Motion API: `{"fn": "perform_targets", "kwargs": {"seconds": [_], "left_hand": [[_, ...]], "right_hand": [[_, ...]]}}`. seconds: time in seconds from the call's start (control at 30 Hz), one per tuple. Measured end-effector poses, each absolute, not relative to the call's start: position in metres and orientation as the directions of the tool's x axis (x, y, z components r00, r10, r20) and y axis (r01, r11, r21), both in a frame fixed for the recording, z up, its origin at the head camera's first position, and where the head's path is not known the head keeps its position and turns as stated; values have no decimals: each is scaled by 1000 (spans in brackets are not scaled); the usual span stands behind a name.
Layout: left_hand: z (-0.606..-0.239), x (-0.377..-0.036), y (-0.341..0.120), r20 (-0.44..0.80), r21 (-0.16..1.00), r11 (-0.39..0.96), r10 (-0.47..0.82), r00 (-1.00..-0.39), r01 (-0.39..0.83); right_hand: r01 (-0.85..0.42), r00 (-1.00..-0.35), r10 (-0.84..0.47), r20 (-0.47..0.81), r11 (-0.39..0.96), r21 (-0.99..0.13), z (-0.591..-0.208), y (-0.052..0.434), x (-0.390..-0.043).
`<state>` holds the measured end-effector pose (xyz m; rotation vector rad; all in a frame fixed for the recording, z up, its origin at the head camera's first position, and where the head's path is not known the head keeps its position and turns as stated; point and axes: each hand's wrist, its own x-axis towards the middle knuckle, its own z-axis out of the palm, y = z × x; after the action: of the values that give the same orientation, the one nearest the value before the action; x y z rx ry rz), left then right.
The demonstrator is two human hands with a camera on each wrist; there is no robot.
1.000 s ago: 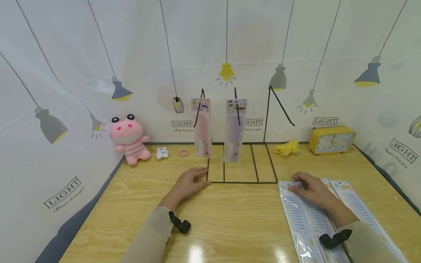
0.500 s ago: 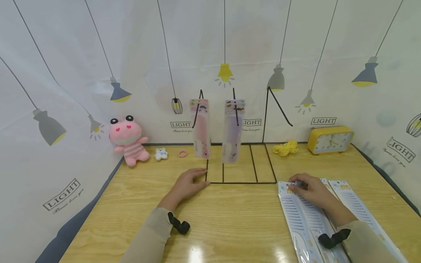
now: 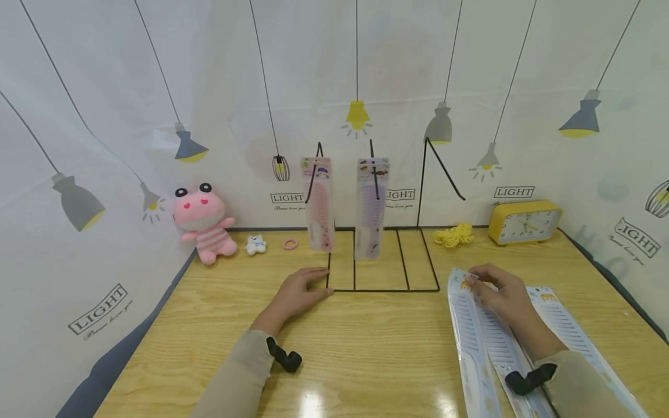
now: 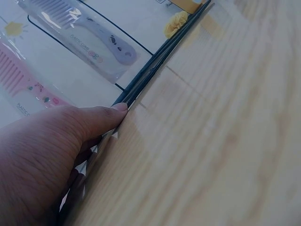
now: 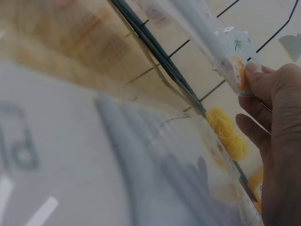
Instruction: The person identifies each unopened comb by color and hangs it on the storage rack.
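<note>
My right hand (image 3: 504, 296) pinches the printed top of a clear-packaged blue comb (image 3: 465, 325) between thumb and fingers; its top end is raised from the table. Beneath that hand lies a second packaged comb (image 3: 499, 342), and a third packaged comb (image 3: 567, 331) is to its right. My left hand (image 3: 295, 293) rests at the left front corner of a black wire rack (image 3: 387, 290), thumb and fingers touching the wire. From the rack's hooks hang a pink comb (image 3: 320, 220) and a purple comb (image 3: 370, 220), both packaged. The right hook (image 3: 445, 168) bears nothing.
A pink plush toy (image 3: 205, 223), a small white bear figure (image 3: 256, 245) and a pink ring (image 3: 290, 244) stand left of the rack. Right of it are a yellow yarn bundle (image 3: 453, 235) and a yellow clock (image 3: 525, 222). A lamp-print cloth (image 3: 225, 116) hangs behind.
My right hand has lifted the top end of the leftmost blue comb package, moving it slightly right and away from the one beside it. The left hand stays at the rack corner.
</note>
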<state>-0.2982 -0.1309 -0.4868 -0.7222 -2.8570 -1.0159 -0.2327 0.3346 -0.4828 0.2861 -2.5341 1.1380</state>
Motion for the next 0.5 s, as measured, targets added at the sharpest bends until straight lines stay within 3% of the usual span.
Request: {"fn": "perform_targets", "kwargs": {"seconds": [0.5], "left_hand": [[-492, -302, -133, 168, 585, 686, 420, -892, 433]], "right_hand": [[-118, -972, 129, 195, 450, -885, -477, 333, -234]]}}
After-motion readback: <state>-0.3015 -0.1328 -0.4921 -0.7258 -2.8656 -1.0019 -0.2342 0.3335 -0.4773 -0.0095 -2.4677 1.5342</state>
